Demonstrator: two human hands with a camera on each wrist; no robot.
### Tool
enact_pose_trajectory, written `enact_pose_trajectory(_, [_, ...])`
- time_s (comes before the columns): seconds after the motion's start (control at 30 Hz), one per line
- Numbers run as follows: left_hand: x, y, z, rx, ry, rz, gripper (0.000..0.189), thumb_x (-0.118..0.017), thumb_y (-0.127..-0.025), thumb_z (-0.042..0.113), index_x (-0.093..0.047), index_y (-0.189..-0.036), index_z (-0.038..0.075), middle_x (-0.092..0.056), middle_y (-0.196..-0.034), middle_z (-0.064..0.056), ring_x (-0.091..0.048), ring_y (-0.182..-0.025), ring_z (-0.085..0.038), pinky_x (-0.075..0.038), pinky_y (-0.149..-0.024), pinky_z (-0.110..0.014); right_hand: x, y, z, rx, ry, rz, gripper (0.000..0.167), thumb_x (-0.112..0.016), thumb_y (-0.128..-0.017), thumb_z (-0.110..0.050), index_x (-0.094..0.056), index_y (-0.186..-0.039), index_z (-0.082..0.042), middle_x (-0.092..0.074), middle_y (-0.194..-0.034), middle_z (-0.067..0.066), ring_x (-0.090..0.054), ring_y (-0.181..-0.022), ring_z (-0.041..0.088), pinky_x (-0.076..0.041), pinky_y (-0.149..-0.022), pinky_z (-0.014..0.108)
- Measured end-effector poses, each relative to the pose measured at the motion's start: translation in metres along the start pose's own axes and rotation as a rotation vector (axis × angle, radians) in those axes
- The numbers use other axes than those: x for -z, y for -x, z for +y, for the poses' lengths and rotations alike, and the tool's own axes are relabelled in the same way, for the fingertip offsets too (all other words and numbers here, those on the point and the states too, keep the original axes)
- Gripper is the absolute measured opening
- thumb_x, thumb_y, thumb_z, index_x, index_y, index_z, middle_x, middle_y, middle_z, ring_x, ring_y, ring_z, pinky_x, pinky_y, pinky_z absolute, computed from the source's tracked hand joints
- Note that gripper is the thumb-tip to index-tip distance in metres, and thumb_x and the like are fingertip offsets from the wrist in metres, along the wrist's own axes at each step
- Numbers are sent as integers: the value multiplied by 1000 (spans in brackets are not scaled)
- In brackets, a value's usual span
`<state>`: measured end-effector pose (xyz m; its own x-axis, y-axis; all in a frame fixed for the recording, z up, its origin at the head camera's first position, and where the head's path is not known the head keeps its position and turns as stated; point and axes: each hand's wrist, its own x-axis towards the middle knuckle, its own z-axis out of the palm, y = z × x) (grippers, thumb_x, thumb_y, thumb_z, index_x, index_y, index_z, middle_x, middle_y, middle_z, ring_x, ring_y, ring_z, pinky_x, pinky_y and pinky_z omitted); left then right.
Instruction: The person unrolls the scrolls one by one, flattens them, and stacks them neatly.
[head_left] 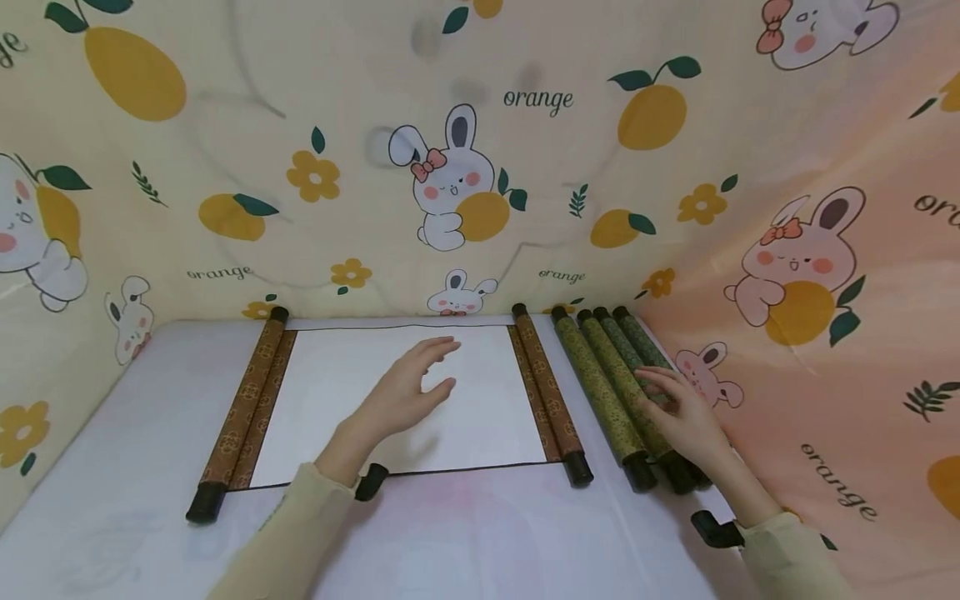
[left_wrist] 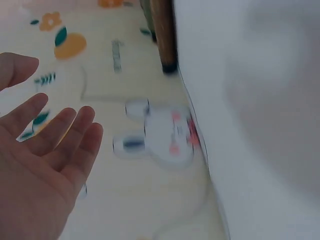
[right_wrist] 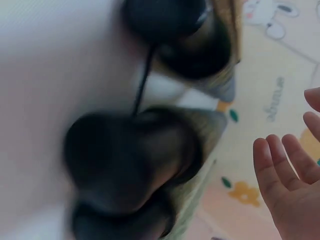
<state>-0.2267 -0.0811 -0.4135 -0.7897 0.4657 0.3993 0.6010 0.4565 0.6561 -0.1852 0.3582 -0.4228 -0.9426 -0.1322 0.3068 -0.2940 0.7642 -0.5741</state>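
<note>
A hanging scroll lies unrolled, its white sheet stretched between a brown patterned roller on the left and another brown roller on the right, each with black end knobs. Above the sheet hovers my left hand, fingers relaxed and holding nothing; the left wrist view shows its palm bare. My right hand is over several rolled green scrolls, overlapping the right-hand ones, its fingers loosely bent. In the right wrist view the fingers are spread with nothing gripped, beside blurred black scroll knobs.
A white-covered table carries everything. Behind it hangs a cream cloth printed with rabbits and oranges, and a pinkish cloth wall stands close to the green scrolls on the right. Black wrist mounts sit at both sleeves.
</note>
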Motion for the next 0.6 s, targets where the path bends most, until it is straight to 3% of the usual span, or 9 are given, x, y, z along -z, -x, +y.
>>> enact_pose_trajectory(0.13, [-30, -21, 12, -10, 73, -59, 55, -65, -101, 13, -50, -152, 4, -47, -157, -16, -56, -132, -36, -47, -107, -51, 3, 1, 16, 4, 9, -17, 44, -67, -101, -7, -59, -143, 1, -52, -143, 22, -56, -108, 36, -48, -75, 18])
enact_pose_trajectory(0.37, [-79, -51, 36, 15, 133, -173, 54, -60, -105, 18, -45, -156, 9, -43, -160, -10, -50, -139, -30, -41, -114, -47, 6, 3, 32, 1, 55, -55, 42, -66, -101, -8, -60, -142, 1, -56, -137, 21, -55, -96, 14, -48, -72, 28])
enact_pose_trajectory(0.47, [-100, -62, 44, 34, 170, -212, 52, -58, -107, 21, -46, -157, 13, -41, -161, -8, -48, -142, -27, -41, -115, -43, 7, 3, 34, -28, 78, -94, 44, -66, -102, -9, -58, -144, 1, -55, -137, 23, -56, -97, 19, -49, -71, 30])
enact_pose_trajectory(0.6, [-130, -75, 52, 52, 236, -242, 51, -58, -107, 21, -47, -157, 16, -43, -160, -6, -54, -136, -25, -50, -104, -36, 7, 6, 38, -48, 97, -130, 46, -65, -102, -7, -55, -146, 2, -55, -134, 25, -54, -89, 22, -46, -65, 30])
